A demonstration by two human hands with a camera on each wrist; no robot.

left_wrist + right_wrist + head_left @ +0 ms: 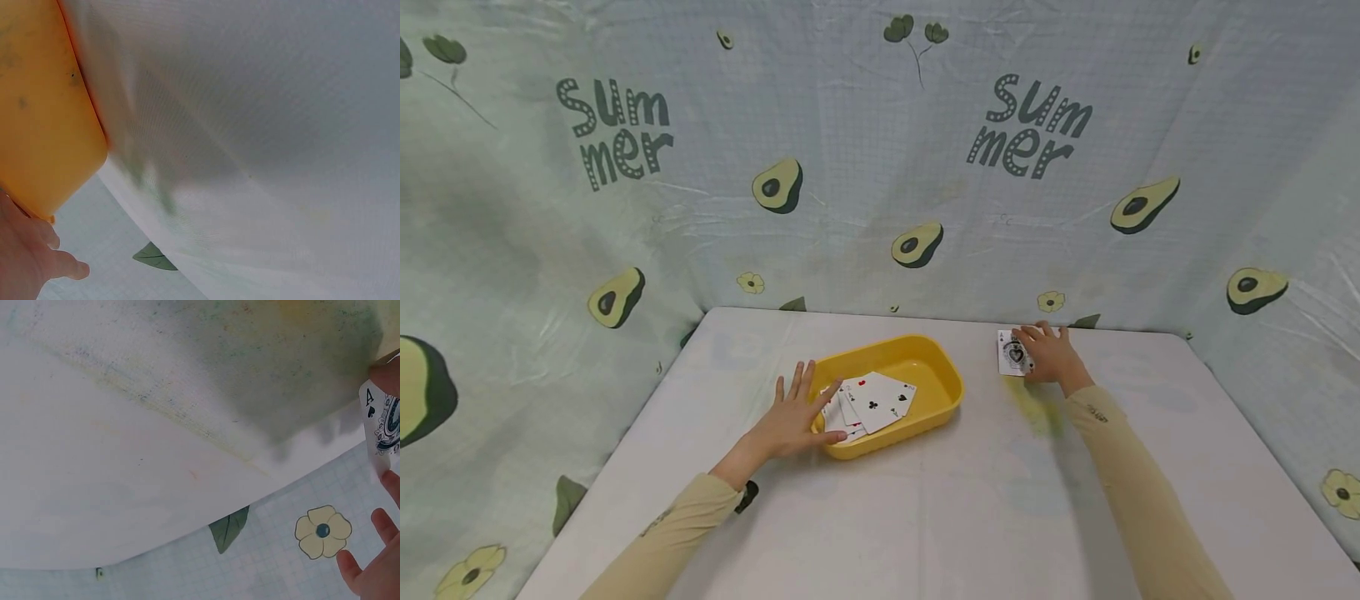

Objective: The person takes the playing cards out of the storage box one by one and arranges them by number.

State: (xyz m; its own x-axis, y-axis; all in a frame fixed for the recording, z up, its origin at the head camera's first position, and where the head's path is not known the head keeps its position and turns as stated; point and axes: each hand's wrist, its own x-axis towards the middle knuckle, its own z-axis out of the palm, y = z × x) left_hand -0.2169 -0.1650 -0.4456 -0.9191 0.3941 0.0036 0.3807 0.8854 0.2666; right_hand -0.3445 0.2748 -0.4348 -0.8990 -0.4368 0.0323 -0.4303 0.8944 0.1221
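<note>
My right hand (pixel 1051 357) pinches a playing card (pixel 1009 358), an ace of spades, between thumb and finger toward the back right of the table. In the right wrist view the ace (pixel 374 434) is partly cut off by the frame's edge, and the other fingers (pixel 351 570) are spread apart. My left hand (pixel 792 423) lies with fingers spread at the left end of a yellow tray (pixel 895 435), its thumb reaching over the rim. Several face-up playing cards (pixel 883 400) overlap inside the tray. The left wrist view shows the tray's outer side (pixel 50 112) beside the fingers.
A white cloth covers the table (pixel 970 517), with a faint yellow-green stain (pixel 1037 408) below the right hand. Behind and at the sides hangs a sheet (pixel 865 117) printed with avocados, flowers and lettering. The table's back edge lies just past the right hand.
</note>
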